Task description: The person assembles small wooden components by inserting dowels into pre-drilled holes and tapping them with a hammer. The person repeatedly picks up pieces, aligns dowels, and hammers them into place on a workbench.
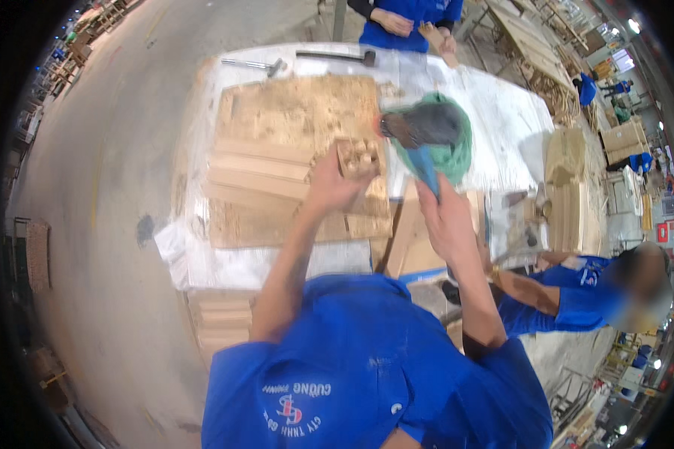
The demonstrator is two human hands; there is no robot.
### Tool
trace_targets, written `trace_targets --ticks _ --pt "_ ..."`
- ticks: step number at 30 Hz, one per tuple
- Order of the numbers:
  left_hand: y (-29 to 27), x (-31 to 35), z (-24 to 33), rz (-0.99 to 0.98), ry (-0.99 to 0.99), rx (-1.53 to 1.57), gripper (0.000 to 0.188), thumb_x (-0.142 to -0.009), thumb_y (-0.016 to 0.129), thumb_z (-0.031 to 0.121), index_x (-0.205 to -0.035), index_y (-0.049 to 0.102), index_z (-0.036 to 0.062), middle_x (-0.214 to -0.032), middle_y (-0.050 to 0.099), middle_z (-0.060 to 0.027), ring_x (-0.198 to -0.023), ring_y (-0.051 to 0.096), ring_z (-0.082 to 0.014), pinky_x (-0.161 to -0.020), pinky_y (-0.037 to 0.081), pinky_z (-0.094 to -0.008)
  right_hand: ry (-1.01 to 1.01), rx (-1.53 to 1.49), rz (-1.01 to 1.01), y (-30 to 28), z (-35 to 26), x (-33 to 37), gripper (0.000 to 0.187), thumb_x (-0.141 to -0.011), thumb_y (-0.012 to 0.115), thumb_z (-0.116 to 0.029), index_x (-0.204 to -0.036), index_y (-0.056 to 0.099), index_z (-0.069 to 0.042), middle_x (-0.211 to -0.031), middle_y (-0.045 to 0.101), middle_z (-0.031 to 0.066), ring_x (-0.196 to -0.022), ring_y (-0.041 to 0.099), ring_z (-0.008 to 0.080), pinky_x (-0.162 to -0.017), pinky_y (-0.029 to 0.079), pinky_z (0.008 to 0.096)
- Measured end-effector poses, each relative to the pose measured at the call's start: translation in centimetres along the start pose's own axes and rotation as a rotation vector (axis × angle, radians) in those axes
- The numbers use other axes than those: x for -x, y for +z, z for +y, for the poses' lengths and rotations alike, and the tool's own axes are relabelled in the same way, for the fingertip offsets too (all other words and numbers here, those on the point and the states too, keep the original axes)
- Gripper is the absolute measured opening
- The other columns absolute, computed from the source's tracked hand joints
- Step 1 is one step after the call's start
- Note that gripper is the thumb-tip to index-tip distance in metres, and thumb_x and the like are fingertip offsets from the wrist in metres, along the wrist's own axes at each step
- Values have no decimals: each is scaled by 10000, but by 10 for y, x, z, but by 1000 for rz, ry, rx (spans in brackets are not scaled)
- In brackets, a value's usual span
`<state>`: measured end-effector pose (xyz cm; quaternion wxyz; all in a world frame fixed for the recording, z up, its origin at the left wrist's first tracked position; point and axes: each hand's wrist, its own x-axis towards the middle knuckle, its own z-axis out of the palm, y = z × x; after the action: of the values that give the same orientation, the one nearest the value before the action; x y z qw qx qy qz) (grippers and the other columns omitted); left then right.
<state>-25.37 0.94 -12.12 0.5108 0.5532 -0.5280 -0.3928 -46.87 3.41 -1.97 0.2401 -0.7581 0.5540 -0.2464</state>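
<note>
On the white tabletop (pixel 502 142), the plywood board (pixel 292 97) left of centre carries pale strips (pixel 258 176) — a jolt could slide them. The hammer (pixel 429 131), right of centre, might catch the left hand (pixel 333 187) if a swing strayed. The right hand (pixel 448 221) has its fingers wrapped round the blue handle, below the head; near centre, the left fingers grip a boxlike wooden piece (pixel 361 157) along its left and lower sides.

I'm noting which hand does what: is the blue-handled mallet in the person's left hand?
No, the right hand grips the mallet by its blue handle.
</note>
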Motion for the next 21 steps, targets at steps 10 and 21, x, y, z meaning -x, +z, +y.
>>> trace_targets --ticks 10,21 --pt "-7 -7 -1 92 -9 89 571 -781 846 112 -1261 553 14 -1131 687 -86 -1030 660 -185 -914 524 -328 34 39 -131 -4 40 -3 308 -1051 512 -292 -1132 574 -1 -623 558 57 -572 544 100 -475 390 324" --pt "-5 1 -7 -19 26 -60 654 -755 868 261 -1277 544 40 -1110 721 -122 -1027 698 -236 -900 532 -373 -75 -195 19 -1 31 11 330 -1042 521 -324 -1104 559 -3 -679 521 34 -560 496 155 -510 378 300"
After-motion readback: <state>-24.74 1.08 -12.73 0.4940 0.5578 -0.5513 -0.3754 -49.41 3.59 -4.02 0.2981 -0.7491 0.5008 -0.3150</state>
